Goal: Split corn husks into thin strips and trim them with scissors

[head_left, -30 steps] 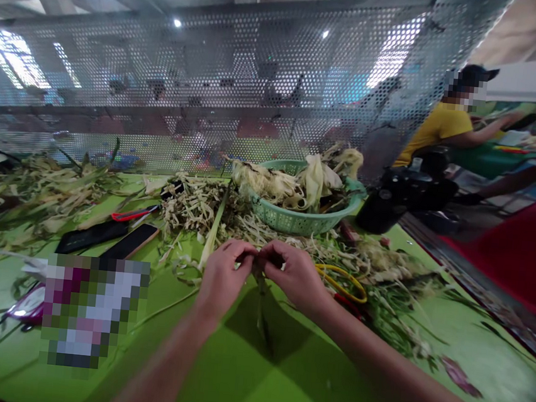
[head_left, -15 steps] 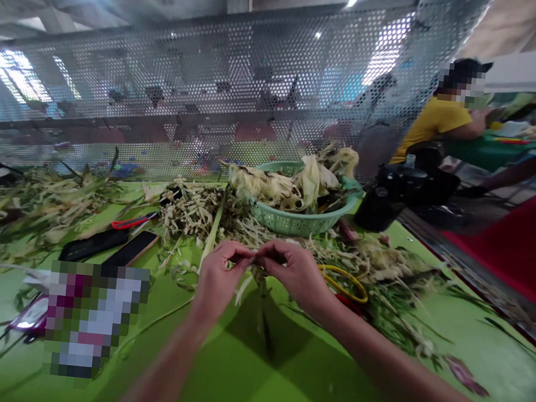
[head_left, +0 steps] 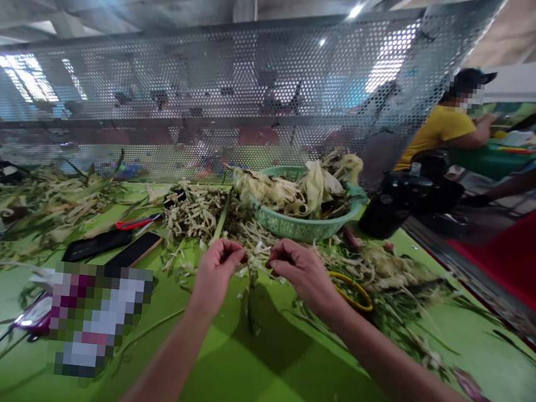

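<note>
My left hand (head_left: pixel 217 275) is closed in a pinch, thumb against the forefinger. Opposite it, my right hand (head_left: pixel 302 274) is pinched the same way, a short gap apart. Whatever thin piece either hand may hold is too small to make out. In the gap stands a pale, knotted bundle of dried plant strips (head_left: pixel 255 266) with a dark stem reaching down towards the table. Just beyond my hands lies a heap of shredded dry strips (head_left: pixel 195 215). A green plastic basket (head_left: pixel 294 229) behind it holds pale dried husks (head_left: pixel 315 190).
At left lie a phone (head_left: pixel 134 252), a black pouch (head_left: pixel 93 245), red-handled scissors (head_left: pixel 137 222) and leafy scraps (head_left: pixel 59 203). A yellow ring (head_left: pixel 353 291) is beside my right wrist. A black camera (head_left: pixel 388 203) stands right of the basket. A person in yellow (head_left: pixel 440 129) sits beyond.
My hands, which met at the fingertips, have drawn apart sideways, and the pale bundle now shows between them. The view has shifted slightly.
</note>
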The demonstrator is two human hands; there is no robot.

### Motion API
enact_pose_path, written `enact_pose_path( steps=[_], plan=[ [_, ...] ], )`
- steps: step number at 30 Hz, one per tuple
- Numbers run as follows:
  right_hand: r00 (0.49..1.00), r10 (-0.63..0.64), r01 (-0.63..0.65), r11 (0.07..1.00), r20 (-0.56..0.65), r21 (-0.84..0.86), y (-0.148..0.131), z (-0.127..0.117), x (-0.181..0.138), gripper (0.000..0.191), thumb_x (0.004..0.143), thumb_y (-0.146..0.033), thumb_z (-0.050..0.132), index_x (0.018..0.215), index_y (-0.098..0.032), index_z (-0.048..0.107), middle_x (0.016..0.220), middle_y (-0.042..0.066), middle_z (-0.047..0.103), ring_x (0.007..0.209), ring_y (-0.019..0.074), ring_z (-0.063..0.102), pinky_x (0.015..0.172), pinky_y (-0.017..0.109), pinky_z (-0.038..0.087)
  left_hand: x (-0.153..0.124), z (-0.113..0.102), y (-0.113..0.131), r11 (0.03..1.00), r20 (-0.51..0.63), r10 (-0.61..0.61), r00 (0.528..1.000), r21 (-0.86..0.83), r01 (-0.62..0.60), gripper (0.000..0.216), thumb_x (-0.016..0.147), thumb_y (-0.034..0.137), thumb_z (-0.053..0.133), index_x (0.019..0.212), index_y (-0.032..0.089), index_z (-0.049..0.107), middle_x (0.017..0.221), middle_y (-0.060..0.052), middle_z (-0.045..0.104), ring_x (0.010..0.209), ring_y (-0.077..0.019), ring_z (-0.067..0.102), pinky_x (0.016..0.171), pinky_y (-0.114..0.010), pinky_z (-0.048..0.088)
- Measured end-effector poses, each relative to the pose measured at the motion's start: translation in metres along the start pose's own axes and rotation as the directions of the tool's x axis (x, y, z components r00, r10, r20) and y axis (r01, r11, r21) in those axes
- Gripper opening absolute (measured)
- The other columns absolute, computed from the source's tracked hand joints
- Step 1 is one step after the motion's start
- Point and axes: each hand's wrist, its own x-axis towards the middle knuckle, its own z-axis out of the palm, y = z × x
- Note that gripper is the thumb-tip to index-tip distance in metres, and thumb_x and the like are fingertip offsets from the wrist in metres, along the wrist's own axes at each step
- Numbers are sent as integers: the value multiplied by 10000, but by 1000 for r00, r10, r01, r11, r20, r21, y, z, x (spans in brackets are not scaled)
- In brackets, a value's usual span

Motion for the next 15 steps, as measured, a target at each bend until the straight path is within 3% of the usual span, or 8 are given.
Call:
enact_pose_path(
  steps=[4, 7, 11, 15],
  plan=[
    [994, 72, -89, 966, 78, 244, -4, 0, 1, 175, 759, -307, 610, 871, -173, 603, 759, 19, 618, 638, 133, 560, 623, 277, 472, 0, 0, 2, 997, 42, -27, 999, -68, 30, 178, 785, 318, 634, 855, 163, 580, 757, 7, 600, 691, -97, 545, 674, -227, 436],
    [989, 68, -106, 945, 130, 308, -5, 2, 0, 316, 759, -341, 653, 1025, -176, 603, 818, 34, 631, 679, 136, 560, 604, 263, 452, -1, 4, 3, 996, 87, -41, 995, -77, 48, 176, 771, 311, 649, 830, 160, 580, 738, 10, 591, 685, -95, 540, 660, -223, 436],
    [993, 15, -50, 953, 120, 298, -5, 7, -2, 267, 722, -348, 718, 896, -175, 611, 754, 5, 594, 674, 121, 525, 588, 241, 412, -1, 7, 1, 995, 153, -60, 986, -71, 71, 182, 757, 304, 663, 832, 160, 579, 765, 1, 594, 711, -105, 546, 692, -242, 452],
    [1000, 12, -10, 964, -8, 266, -6, 7, -2, 243, 727, -378, 714, 787, -182, 583, 670, -25, 530, 606, 106, 470, 568, 244, 396, -4, 6, 5, 1000, 112, 3, 994, 7, -4, 299, 782, 354, 646, 1014, 180, 575, 994, -62, 621, 907, -160, 571, 821, -304, 451]
  ],
)
